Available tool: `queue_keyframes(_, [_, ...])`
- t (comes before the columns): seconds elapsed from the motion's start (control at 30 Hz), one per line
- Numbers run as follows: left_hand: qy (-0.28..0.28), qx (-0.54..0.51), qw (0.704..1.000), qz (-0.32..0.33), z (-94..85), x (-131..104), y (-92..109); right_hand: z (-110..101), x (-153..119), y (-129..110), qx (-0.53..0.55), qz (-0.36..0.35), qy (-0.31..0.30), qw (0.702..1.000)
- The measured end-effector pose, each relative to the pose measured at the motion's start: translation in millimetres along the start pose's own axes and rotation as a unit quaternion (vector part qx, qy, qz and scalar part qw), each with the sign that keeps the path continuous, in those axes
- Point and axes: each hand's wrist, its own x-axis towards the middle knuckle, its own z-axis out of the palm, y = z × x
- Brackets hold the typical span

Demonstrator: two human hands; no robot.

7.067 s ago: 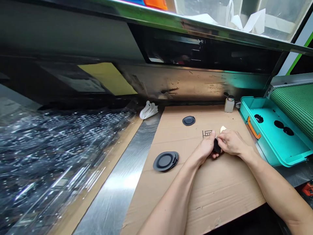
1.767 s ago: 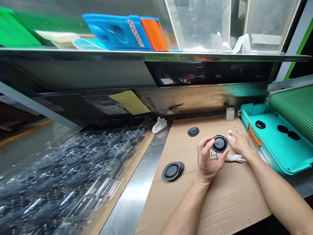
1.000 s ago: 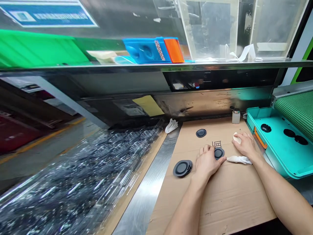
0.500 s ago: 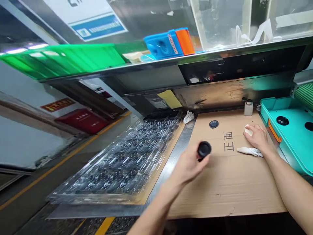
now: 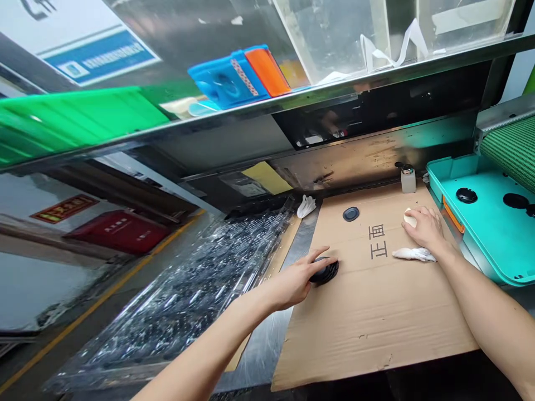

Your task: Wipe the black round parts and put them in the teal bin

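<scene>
At the cardboard's left side, my left hand (image 5: pixel 298 278) has its fingers over and around a black round ribbed part (image 5: pixel 328 271), which is low against the cardboard sheet (image 5: pixel 368 312). My right hand (image 5: pixel 425 227) rests on the right of the sheet, its fingers closed on a small cream-white wad (image 5: pixel 410 219); whether it is cloth or sponge I cannot tell. Just below that hand lies a crumpled white cloth (image 5: pixel 413 254). A flat black disc (image 5: pixel 350 214) lies farther back, left of the printed characters.
Clear plastic trays (image 5: pixel 167 284) stand along the left. At the right is a teal bin (image 5: pixel 497 234) with black round parts on its surface. A small bottle (image 5: pixel 408 179) stands at the back, and a white crumpled cloth (image 5: pixel 306 206) lies back left. A metal shelf edge (image 5: pixel 234 120) spans overhead.
My left hand has carried the black round part left and down to the cardboard's left side. My right hand keeps its wad in about the same place. The view has shifted right.
</scene>
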Motion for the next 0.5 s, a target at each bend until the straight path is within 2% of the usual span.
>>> queue_keyframes(0.1, [-0.024, -0.003, 1.0, 0.005, 2.9, -0.1, 4.2, 0.9, -1.2, 0.5, -0.003, -0.003, 0.006, 1.0])
queue_keyframes(0.27, [0.028, -0.023, 0.999, 0.019, 9.1, 17.2, 5.9, 4.1, -1.1, 6.7, 0.005, 0.005, 0.01, 1.0])
queue_keyframes(0.37, [0.047, -0.031, 0.998, 0.011, 3.3, 25.2, 7.9, 5.1, 7.2, 2.7, 0.012, 0.012, -0.006, 1.0])
queue_keyframes(0.43, [0.059, -0.05, 0.997, 0.004, 0.4, 17.4, 14.7, -3.6, 7.0, -8.7, -0.001, 0.029, -0.027, 0.999])
queue_keyframes(0.5, [0.069, -0.104, 0.992, 0.014, 9.6, -3.8, 28.4, -26.1, -10.3, -23.3, -0.015, 0.034, -0.032, 0.999])
